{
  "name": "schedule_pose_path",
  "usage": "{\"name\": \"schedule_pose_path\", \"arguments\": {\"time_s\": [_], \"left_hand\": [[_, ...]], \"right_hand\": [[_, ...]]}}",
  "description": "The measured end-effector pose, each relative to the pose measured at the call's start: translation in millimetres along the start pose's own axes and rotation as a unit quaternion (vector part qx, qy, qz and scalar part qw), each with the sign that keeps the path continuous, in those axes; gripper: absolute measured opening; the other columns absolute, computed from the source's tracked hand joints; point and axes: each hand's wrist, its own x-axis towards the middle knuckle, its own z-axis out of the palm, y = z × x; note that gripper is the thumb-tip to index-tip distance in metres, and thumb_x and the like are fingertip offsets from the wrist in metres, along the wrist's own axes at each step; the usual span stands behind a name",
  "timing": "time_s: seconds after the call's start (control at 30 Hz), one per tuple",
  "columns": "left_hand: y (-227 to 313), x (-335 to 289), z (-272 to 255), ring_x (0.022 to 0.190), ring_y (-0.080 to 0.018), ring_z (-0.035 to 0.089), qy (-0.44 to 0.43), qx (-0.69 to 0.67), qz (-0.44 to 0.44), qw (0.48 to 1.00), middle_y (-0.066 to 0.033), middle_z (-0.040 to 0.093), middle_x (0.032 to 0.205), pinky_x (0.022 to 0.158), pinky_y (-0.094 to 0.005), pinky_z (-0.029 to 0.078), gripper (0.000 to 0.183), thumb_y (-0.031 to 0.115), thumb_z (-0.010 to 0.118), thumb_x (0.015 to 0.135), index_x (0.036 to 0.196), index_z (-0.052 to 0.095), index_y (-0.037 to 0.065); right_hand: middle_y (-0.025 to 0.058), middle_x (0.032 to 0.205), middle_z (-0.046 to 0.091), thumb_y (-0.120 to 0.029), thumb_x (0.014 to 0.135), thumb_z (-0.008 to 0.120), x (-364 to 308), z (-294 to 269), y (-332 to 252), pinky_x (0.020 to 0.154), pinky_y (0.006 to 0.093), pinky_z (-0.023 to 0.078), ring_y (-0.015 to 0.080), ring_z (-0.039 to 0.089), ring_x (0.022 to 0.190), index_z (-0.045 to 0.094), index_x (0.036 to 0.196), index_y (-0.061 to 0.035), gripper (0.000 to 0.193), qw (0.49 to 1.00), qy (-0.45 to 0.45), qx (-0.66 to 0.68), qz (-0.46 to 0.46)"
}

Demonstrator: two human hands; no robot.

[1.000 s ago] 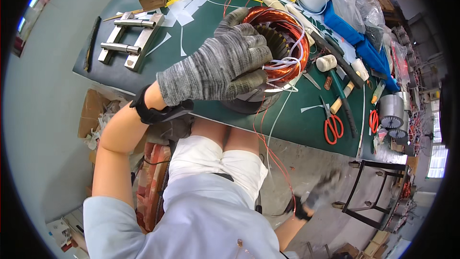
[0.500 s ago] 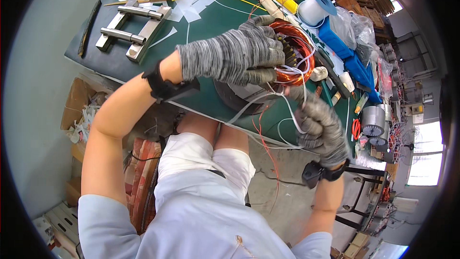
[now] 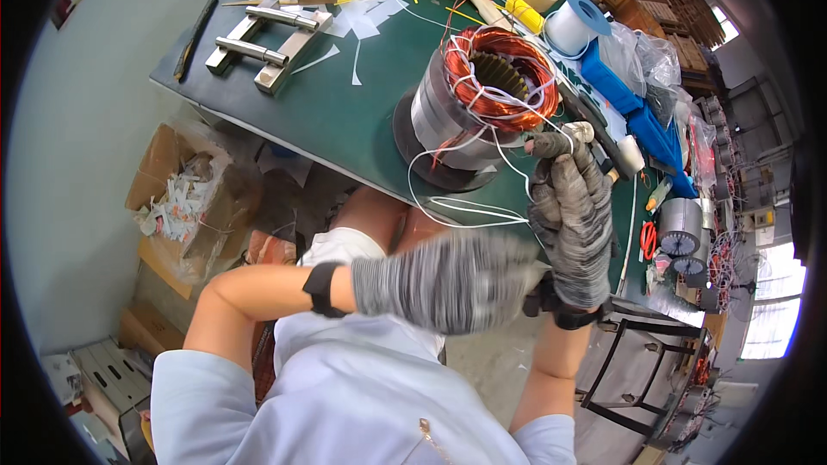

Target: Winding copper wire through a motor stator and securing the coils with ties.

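A motor stator (image 3: pixel 435 112) with a bundled copper winding (image 3: pixel 465 77) stands slightly tilted on a round dark base (image 3: pixel 403 142). White cord (image 3: pixel 422 198) is laced round the winding and hangs in loops at its near side. My right hand (image 3: pixel 573 215), in a grey striped glove, is closed on the cord just right of the stator, with its index finger near the winding. Low in front of my body, my left hand (image 3: pixel 448 280) in a matching glove reaches toward my right wrist. Motion smears its fingers, so their grip cannot be made out.
At the back left lies a metal frame with two rods (image 3: pixel 267 39), beside paper scraps (image 3: pixel 366 17). A white cord spool (image 3: pixel 577 24) and blue bins (image 3: pixel 612 77) stand beyond the stator. Red-handled scissors (image 3: pixel 648 241) and more stators (image 3: pixel 679 226) are at the right.
My left hand has left the winding and come down toward my right wrist. My right hand stays close to the stator with the cord. The stator now shows more fully.
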Motion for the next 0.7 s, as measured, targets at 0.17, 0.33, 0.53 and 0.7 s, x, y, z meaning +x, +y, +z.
{"name": "schedule_pose_path", "arguments": {"time_s": [0.17,0.33,0.53,0.7], "left_hand": [[-86.8,52.0,-47.8,0.102,-0.033,0.049,0.106,0.379,-0.101,0.914,-0.0151,0.051,0.106,0.094,-0.0456,0.037,0.033,0.016,0.06,0.064,0.095,0.055,0.006],[-114.1,49.7,-28.7,0.093,-0.0305,0.052,0.161,0.347,-0.171,0.908,-0.0126,0.054,0.092,0.091,-0.0471,0.037,0.026,0.023,0.059,0.065,0.085,0.057,0.006],[-119.9,48.0,-30.0,0.071,-0.0206,0.053,0.175,0.34,-0.135,0.914,-0.0007,0.051,0.068,0.082,-0.0424,0.042,0.024,0.033,0.054,0.05,0.064,0.057,0.014],[-127.2,45.3,-40.3,0.067,-0.0208,0.054,0.133,0.299,-0.11,0.939,-0.0017,0.051,0.067,0.078,-0.043,0.044,0.024,0.035,0.054,0.053,0.063,0.057,0.013]], "right_hand": [[0.0018,0.081,0.055,-0.021,0.091,0.046,-1.3,-5.9,23.8,0.053,0.0196,0.038,0.0048,0.045,0.057,0.059,0.1,-0.0073,0.021,0.987,0.044,-0.119,-0.098],[0.0086,0.095,0.056,-0.011,0.091,0.041,41.9,4.3,25.2,0.037,0.018,0.028,0.0039,0.031,0.041,0.052,0.096,-0.0097,0.012,0.98,-0.013,0.165,-0.115],[-0.0015,0.062,0.036,-0.019,0.093,0.037,17.9,15.6,93.8,0.047,0.0188,0.034,0.0039,0.036,0.05,0.046,0.083,-0.0095,0.016,0.935,0.127,0.32,-0.085],[0.0056,0.079,0.053,0.001,0.058,0.05,19.8,30.0,121.3,0.056,0.0272,0.044,0.0121,0.046,0.064,0.049,0.074,-0.0064,0.017,0.93,0.127,0.319,-0.128]]}}
